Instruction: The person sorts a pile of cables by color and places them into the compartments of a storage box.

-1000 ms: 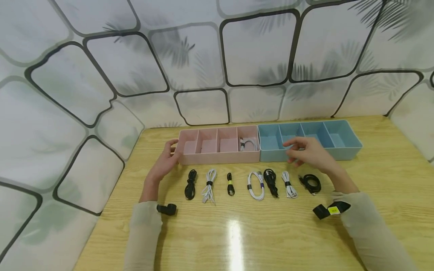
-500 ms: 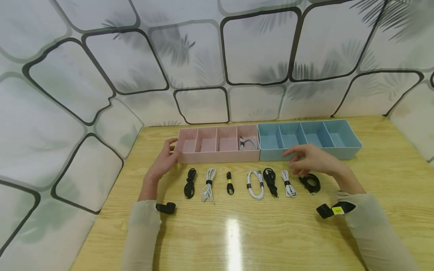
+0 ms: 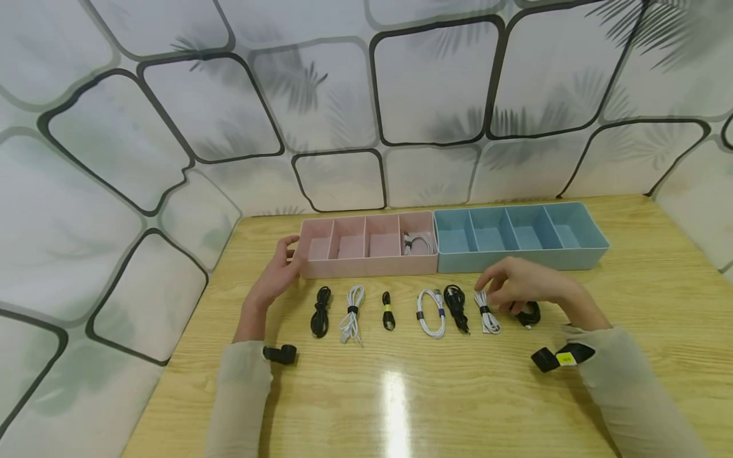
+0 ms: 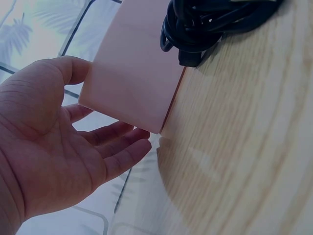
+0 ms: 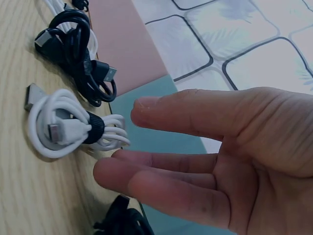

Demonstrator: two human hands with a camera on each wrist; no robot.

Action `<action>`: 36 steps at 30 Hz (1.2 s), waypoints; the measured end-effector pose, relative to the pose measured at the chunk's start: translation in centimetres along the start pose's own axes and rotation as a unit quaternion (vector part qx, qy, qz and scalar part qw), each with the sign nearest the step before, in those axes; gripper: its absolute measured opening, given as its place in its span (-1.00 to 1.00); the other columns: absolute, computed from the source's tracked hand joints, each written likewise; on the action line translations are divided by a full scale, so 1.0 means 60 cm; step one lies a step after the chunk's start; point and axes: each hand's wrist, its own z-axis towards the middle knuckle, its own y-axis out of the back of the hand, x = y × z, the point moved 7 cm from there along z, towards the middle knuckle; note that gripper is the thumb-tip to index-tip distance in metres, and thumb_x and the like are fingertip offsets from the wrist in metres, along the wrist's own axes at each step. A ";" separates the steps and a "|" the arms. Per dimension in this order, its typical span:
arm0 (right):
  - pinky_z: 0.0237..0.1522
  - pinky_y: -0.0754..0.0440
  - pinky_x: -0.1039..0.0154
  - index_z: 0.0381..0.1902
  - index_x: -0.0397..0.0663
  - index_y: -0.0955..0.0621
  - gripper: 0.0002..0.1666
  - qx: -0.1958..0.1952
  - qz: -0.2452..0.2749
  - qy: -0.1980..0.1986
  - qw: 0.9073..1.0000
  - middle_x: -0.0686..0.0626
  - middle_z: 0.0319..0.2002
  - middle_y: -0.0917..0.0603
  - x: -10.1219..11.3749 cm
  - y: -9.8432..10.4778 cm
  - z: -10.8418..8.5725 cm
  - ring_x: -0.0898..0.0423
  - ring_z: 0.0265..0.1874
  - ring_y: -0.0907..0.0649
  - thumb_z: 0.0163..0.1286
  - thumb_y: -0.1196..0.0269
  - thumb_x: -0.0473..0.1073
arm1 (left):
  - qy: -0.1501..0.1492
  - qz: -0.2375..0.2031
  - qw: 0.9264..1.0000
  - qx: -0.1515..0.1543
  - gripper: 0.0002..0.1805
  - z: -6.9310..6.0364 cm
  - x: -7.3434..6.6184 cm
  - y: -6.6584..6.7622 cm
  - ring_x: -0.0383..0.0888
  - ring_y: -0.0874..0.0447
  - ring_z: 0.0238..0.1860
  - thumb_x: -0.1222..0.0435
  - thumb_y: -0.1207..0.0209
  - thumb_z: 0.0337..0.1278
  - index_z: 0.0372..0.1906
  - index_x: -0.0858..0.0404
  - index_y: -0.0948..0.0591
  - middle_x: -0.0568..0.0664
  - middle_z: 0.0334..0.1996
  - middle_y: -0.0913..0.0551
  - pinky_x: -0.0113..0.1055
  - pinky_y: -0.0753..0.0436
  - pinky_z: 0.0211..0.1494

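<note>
We see the right hand (image 3: 523, 280) over a white bundled cable with a black strap (image 5: 76, 131), its thumb and fingers parted around one end of the bundle; whether a fingertip touches it, we cannot tell. This cable lies on the yellow wood-grain surface (image 3: 338, 394), in front of a long light-blue box with four compartments (image 3: 458, 263). Just to its right, a coiled black cable (image 3: 532, 313) shows partly from under the hand.

We find the left hand (image 3: 277, 277) at the left end of a long pink box with four compartments (image 3: 369, 267), thumb against one edge, the other fingers loosely spread along the end. The two boxes stand end to end, and the pink one's rightmost compartment holds a coiled pale cable (image 3: 409, 242).

Farther left in the row we count five more cables: a bundled black cable (image 3: 321, 312), a white cable with a dark tie (image 3: 353, 312), a short black cable with a yellow band (image 3: 389, 312), a looped white cable with two dark bands (image 3: 433, 334) and a thick black bundle (image 3: 456, 307).
</note>
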 end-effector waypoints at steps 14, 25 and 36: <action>-0.54 -0.58 0.17 0.17 -0.30 -0.57 -0.52 -0.001 0.001 -0.016 1.000 -0.11 -0.36 -0.68 0.007 -0.018 0.004 0.07 -0.59 -0.54 0.30 -0.30 -0.30 | 0.001 0.019 1.000 -0.002 -0.34 -0.001 -0.001 -0.001 0.31 -0.37 0.22 0.18 0.11 0.55 0.51 0.40 0.04 0.57 0.29 -0.26 -0.09 -0.43 0.06; -0.54 -0.64 0.15 0.12 -0.24 -0.58 -0.50 -0.033 -0.070 -0.017 0.997 -0.07 -0.34 -0.66 0.020 -0.028 0.012 0.08 -0.59 -0.62 0.22 -0.40 -0.26 | 0.002 0.021 1.000 -0.001 -0.34 0.000 -0.003 0.000 0.31 -0.37 0.24 0.18 0.11 0.55 0.51 0.38 0.04 0.55 0.31 -0.26 -0.05 -0.43 0.07; -0.58 -0.61 0.17 0.03 -0.16 -0.59 -0.59 -0.051 -0.093 -0.023 0.994 -0.06 -0.37 -0.64 0.017 -0.033 0.018 0.10 -0.63 -0.60 0.19 -0.36 -0.33 | 0.008 0.029 1.000 -0.001 -0.33 -0.003 -0.006 0.000 0.31 -0.35 0.27 0.15 0.11 0.56 0.51 0.37 0.04 0.54 0.32 -0.26 -0.07 -0.42 0.09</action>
